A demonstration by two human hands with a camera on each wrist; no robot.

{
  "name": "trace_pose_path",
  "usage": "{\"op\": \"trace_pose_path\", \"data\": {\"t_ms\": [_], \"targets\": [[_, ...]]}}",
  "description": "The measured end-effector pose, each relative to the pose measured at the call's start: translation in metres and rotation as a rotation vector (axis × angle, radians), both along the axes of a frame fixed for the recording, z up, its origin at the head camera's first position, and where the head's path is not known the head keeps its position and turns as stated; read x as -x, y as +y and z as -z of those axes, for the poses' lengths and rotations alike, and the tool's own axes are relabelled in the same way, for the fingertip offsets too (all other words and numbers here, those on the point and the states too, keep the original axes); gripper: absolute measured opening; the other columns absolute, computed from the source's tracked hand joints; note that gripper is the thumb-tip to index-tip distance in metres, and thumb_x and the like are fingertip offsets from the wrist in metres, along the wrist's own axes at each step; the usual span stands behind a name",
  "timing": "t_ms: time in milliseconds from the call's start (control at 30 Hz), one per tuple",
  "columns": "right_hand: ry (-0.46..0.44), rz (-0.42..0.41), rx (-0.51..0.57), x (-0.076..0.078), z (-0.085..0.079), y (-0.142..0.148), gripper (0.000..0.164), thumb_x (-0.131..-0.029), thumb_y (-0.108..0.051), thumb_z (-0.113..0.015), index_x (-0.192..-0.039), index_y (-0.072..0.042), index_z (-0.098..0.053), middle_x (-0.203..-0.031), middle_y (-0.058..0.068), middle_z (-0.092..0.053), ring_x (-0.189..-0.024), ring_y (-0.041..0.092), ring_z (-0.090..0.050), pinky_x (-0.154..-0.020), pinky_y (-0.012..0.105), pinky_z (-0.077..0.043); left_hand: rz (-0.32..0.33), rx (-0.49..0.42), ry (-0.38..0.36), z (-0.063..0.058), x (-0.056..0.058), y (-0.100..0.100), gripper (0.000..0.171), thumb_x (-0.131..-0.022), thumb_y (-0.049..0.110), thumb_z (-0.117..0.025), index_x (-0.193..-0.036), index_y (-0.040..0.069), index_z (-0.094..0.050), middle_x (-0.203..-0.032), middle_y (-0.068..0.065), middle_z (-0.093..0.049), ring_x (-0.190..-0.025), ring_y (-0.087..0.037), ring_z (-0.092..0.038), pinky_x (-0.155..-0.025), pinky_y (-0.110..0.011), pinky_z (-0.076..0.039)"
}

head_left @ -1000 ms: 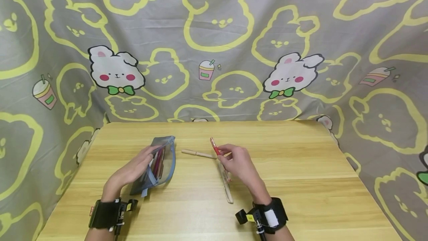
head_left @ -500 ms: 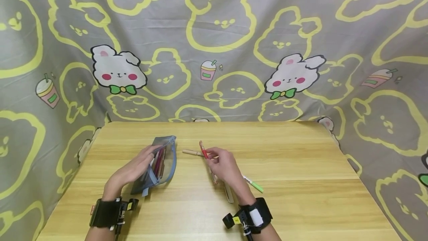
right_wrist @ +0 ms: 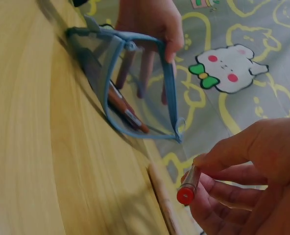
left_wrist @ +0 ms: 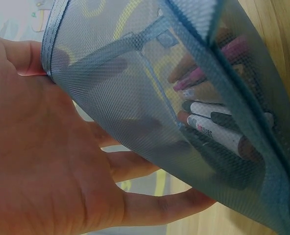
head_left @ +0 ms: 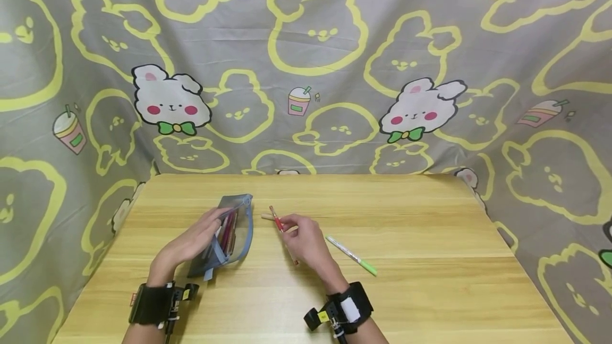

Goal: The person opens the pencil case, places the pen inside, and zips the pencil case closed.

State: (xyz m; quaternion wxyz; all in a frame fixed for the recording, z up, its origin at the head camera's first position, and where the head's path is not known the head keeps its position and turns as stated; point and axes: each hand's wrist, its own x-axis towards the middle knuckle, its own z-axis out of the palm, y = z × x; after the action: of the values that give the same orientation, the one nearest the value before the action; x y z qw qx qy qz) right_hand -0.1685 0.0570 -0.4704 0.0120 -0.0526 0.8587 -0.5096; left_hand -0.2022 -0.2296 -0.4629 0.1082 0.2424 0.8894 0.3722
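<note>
A blue mesh pencil pouch (head_left: 246, 227) lies on the left of the table, its zipped mouth spread, with several pens and markers (left_wrist: 218, 132) inside. My left hand (head_left: 193, 238) holds its upper rim, thumb over the edge and fingers behind the mesh. My right hand (head_left: 306, 238) pinches a red pen (head_left: 277, 220) between thumb and fingers, right of the pouch mouth. In the right wrist view the pen's red end (right_wrist: 185, 196) faces the camera. Just beyond, a beige pen (head_left: 266, 216) lies on the table, partly hidden behind the right hand.
A white marker with a green cap (head_left: 351, 255) lies on the wooden table (head_left: 430, 280), right of my right hand. A grey curtain (head_left: 334, 84) with yellow animal outlines surrounds the table's back and sides. Both wrists wear black camera straps (head_left: 354, 307).
My right hand has moved left toward the pouch with the red pen, uncovering the green-capped marker. A clipped pen near the middle is now hidden by the right arm. The left hand stays put.
</note>
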Motion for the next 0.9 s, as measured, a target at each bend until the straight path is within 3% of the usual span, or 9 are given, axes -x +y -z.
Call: {"op": "trace_pose_path", "data": {"t_ms": [500,900], "targets": [[0.002,-0.044,0.002,0.006,0.005,-0.034,0.022,-0.089,0.000,-0.073,-0.111,0.000,-0.076,-0.085,0.004,-0.071,-0.073,0.012,-0.067,-0.061,0.022,-0.054,0.006,-0.021,0.002,0.001,0.000,-0.001,0.050,-0.113,0.018,-0.022,-0.158,-0.002,-0.032,-0.160,-0.032,-0.027,-0.149,-0.053,-0.019,-0.115,-0.071,-0.018],[-0.020,-0.010,0.018,0.012,0.006,-0.062,0.025,-0.086,0.004,-0.070,-0.111,0.003,-0.076,-0.083,0.002,-0.070,-0.071,0.006,-0.064,-0.063,0.019,-0.054,-0.016,-0.007,-0.014,0.000,-0.001,0.000,0.050,-0.113,0.018,-0.022,-0.158,-0.001,-0.032,-0.161,-0.033,-0.026,-0.149,-0.053,-0.019,-0.115,-0.071,-0.019]]}}
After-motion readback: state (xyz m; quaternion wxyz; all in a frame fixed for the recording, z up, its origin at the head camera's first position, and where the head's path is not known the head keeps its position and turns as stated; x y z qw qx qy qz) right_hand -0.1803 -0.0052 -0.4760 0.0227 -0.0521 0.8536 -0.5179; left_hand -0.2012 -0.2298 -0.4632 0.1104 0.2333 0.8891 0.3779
